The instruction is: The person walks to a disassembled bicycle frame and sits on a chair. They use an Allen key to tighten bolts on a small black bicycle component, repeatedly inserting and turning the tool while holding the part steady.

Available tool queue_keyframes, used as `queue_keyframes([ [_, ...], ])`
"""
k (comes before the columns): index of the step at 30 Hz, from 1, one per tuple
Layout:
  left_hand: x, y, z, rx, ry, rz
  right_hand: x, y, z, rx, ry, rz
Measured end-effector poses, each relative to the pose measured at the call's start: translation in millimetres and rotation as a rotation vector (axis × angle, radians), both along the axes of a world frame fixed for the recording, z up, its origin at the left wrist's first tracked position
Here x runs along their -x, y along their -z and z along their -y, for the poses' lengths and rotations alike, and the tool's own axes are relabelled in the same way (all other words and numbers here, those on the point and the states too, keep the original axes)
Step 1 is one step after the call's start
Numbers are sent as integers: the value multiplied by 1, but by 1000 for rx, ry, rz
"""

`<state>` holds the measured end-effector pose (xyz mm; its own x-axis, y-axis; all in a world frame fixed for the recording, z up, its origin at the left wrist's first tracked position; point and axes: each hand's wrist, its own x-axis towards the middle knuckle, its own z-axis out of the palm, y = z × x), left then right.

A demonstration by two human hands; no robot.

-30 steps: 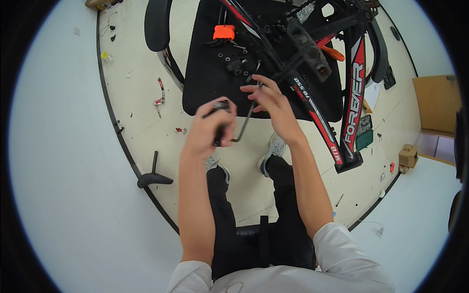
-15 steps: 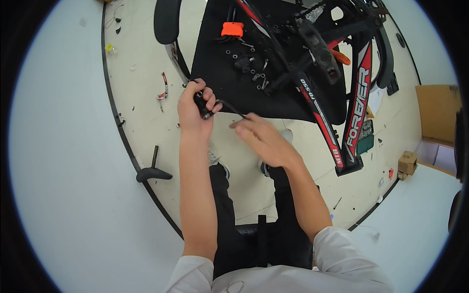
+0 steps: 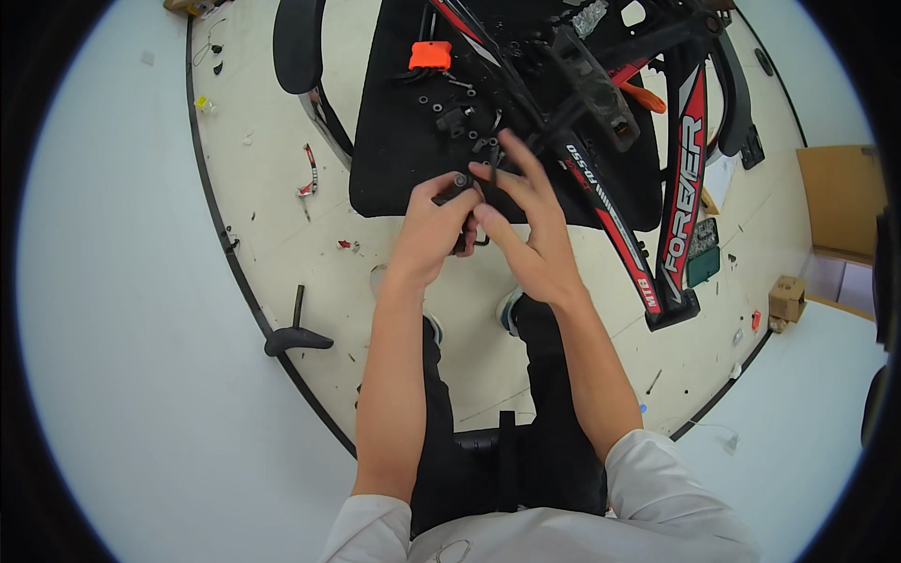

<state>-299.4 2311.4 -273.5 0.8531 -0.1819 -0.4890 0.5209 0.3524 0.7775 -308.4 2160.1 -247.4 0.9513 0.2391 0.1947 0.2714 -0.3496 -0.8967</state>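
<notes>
**Head view: both your hands meet on a small black tool above the mat's near edge**

Your left hand (image 3: 434, 225) is wrapped round a small black tool (image 3: 461, 184), with the fingers curled tight on it and the tool's round end poking out at the top of the fist. Your right hand (image 3: 526, 230) sits just beside it, touching the same tool low down with the thumb, while the other fingers are spread and point up and away. Whether the right hand truly pinches anything, you cannot tell from this view; it looks loosely open.

The tool is held in the air over the near edge of the black mat (image 3: 394, 169), which lies on the pale round floor pad (image 3: 272, 225). On the mat, just beyond your fingertips, lie small black bolts and parts (image 3: 450, 113) and an orange piece (image 3: 430, 54). A black and red bike frame (image 3: 680, 188) lies across the mat's right side and reaches down onto the pad. A black saddle (image 3: 298, 42) rests at the mat's left edge. A black kickstand-like piece (image 3: 296, 333) lies on the pad's rim to your left, well apart from your hands. Your shoes (image 3: 511, 310) show below your wrists.
</notes>
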Motion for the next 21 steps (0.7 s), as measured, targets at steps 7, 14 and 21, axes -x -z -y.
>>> queue_keyframes([
  [7,-9,3,1,-111,-482,37,13,-16,-1,-217,-242,-219],
  [14,-9,6,-33,488,-645,-13,11,2,-2,-56,-190,-256],
  [21,0,-20,-25,322,-41,43,-6,17,8,33,45,-156],
])
